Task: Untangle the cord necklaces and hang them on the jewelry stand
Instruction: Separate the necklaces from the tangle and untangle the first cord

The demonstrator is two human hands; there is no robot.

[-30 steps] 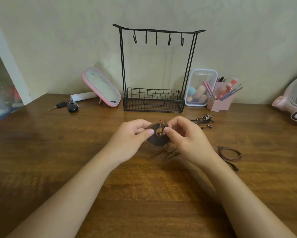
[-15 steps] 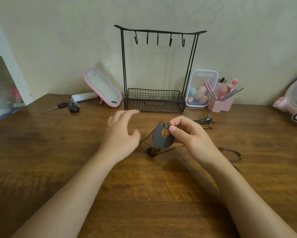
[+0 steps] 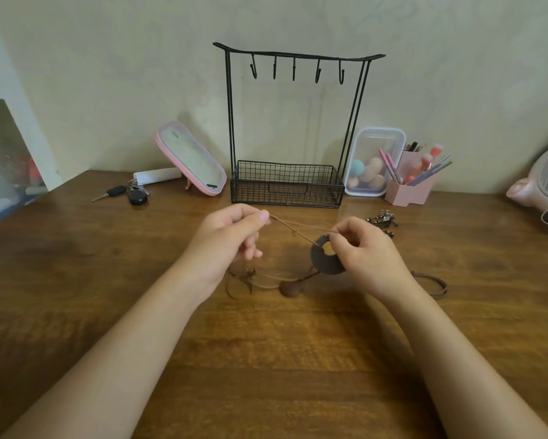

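- left hand pinches a tan cord between thumb and forefinger, raised above the tabletop.
- right hand pinches the same cord at the rim of a dark ring pendant; cord runs taut between the hands.
- loose cord and a round brown pendant lie on the tabletop below them.
- jewelry stand stands just behind.

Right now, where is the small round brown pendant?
In the head view the round brown pendant lies on the table near centre, just below-left of the dark ring pendant in the right hand.
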